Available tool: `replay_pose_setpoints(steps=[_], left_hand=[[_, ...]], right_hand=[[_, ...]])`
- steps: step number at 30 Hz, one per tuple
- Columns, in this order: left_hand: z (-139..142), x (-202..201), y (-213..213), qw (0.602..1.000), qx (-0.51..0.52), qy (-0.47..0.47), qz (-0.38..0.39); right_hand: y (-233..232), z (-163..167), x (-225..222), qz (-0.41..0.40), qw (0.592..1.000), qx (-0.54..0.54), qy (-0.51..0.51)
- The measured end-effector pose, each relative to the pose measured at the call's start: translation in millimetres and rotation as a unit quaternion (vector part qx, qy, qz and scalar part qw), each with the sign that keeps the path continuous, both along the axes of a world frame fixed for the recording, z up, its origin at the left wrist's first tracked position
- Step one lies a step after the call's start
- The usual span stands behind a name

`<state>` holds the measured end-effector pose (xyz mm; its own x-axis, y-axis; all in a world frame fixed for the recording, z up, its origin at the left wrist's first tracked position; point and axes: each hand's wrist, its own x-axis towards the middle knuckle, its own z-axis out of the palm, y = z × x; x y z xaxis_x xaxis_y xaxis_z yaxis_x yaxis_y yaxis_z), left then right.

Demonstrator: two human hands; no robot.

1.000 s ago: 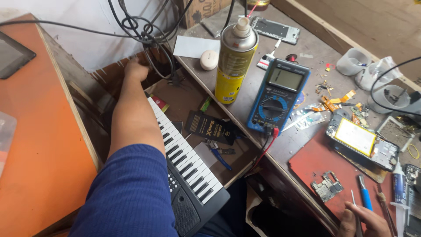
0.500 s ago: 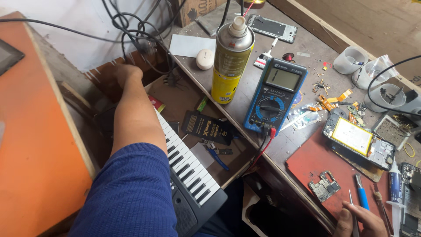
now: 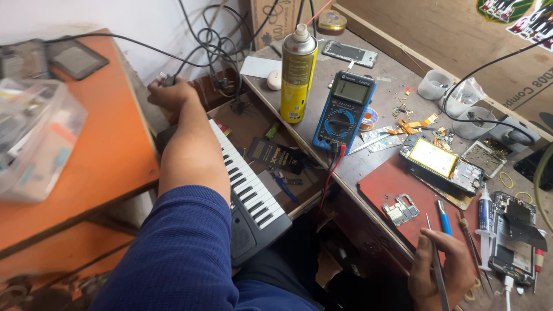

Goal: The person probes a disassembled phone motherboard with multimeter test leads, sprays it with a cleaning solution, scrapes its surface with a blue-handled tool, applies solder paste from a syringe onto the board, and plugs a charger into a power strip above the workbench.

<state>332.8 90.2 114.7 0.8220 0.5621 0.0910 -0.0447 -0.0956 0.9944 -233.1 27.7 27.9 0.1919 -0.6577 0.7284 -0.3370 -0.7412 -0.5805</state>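
Gripping, left hand [image 3: 170, 94]: closed around a black cable plug [image 3: 167, 79], beyond the small keyboard [image 3: 247, 187].
Right hand [image 3: 440, 270]: closed on metal tweezers [image 3: 436, 259], near a circuit board [image 3: 401, 209].

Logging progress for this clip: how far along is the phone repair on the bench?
Done: the opened smartphone with a yellow battery lies stripped, and a small grey circuit board sits out on the red mat. In hand: the right hand holds thin metal tweezers; the left hand grips a black cable's plug. Left: nothing is reassembled.
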Motion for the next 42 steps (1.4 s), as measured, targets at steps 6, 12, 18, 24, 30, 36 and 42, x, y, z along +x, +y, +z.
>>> replay_pose_setpoints(steps=[6,12,18,24,30,36,42], left_hand=[[68,-2,8,0.969,-0.100,-0.225,-0.005],[137,-1,23,0.935,-0.118,-0.320,-0.101],[155,14,36,0.901,-0.018,-0.344,-0.262],[150,38,27,0.911,0.028,-0.312,-0.268],[145,74,17,0.910,0.047,-0.337,-0.237],[125,94,17,0.828,0.000,-0.503,-0.247],[117,99,16,0.884,-0.013,-0.383,-0.267]], right_hand=[[4,11,0,0.003,1.000,0.025,-0.015],[-1,9,-2,0.008,1.000,-0.003,-0.007],[-3,8,0,0.005,1.000,0.018,-0.004],[-7,-6,-1,-0.008,1.000,0.028,0.002],[-44,-48,-9,-0.004,0.998,0.055,-0.005],[-86,-69,-26,0.003,0.983,0.170,0.064],[-68,-54,-5,0.018,0.995,0.098,0.028]])
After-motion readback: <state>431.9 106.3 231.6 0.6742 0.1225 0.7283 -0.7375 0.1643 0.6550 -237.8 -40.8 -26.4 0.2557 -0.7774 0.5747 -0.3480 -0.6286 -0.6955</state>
